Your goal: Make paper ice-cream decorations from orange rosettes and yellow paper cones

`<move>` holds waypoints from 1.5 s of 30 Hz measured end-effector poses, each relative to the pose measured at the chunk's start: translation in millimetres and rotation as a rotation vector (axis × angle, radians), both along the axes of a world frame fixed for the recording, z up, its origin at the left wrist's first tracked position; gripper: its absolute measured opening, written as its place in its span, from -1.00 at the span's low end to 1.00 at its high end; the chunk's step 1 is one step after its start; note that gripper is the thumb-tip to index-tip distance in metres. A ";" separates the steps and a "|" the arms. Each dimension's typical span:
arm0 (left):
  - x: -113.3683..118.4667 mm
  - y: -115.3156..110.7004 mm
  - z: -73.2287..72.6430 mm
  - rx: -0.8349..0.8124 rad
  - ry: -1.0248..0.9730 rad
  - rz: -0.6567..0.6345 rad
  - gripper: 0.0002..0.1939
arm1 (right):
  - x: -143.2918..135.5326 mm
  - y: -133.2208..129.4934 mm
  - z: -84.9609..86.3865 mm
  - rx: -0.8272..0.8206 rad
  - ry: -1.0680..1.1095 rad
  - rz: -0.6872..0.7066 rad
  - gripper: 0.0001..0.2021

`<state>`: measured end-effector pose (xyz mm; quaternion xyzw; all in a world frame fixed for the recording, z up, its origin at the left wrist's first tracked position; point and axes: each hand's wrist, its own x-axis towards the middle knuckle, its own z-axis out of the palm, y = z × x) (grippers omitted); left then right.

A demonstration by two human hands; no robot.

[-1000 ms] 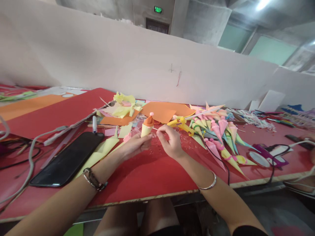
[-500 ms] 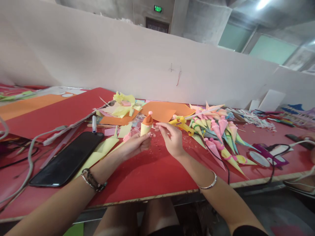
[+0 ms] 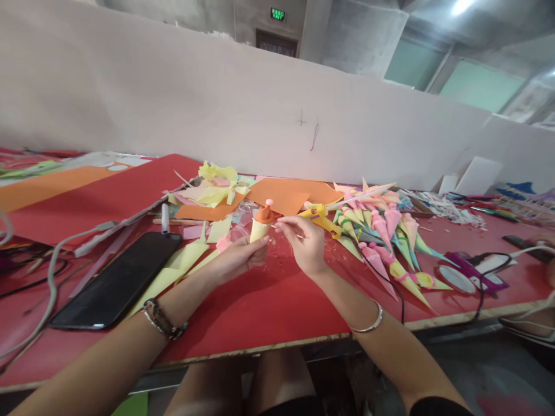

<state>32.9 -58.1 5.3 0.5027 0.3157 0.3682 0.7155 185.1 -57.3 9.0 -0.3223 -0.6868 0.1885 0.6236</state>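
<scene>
So, left hand (image 3: 243, 254) is closed on the lower part of the yellow cone (image 3: 259, 231), orange top (image 3: 264, 216) and pink ball (image 3: 269, 202) uppermost, above the red tabletop (image 3: 260, 315). Right hand (image 3: 307, 245): thumb and fingertips drawn nearly together just beside the cone's rim; too small to tell what, if anything, they grip. Yellow glue gun (image 3: 321, 218) lies just beyond it.
</scene>
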 end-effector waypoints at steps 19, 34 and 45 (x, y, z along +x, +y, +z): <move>3.0 -6.8 4.9 -0.072 -0.043 -0.041 -0.61 | 0.8 -5.4 8.5 0.144 -0.108 -0.098 -0.87; 1.0 -8.8 2.9 -0.014 -0.004 -0.132 -0.62 | 0.0 -8.9 11.8 0.203 -0.176 -0.057 -0.92; 1.3 -9.4 4.8 -0.029 -0.039 -0.139 -0.62 | -0.2 -8.5 9.1 0.150 -0.180 -0.016 -0.91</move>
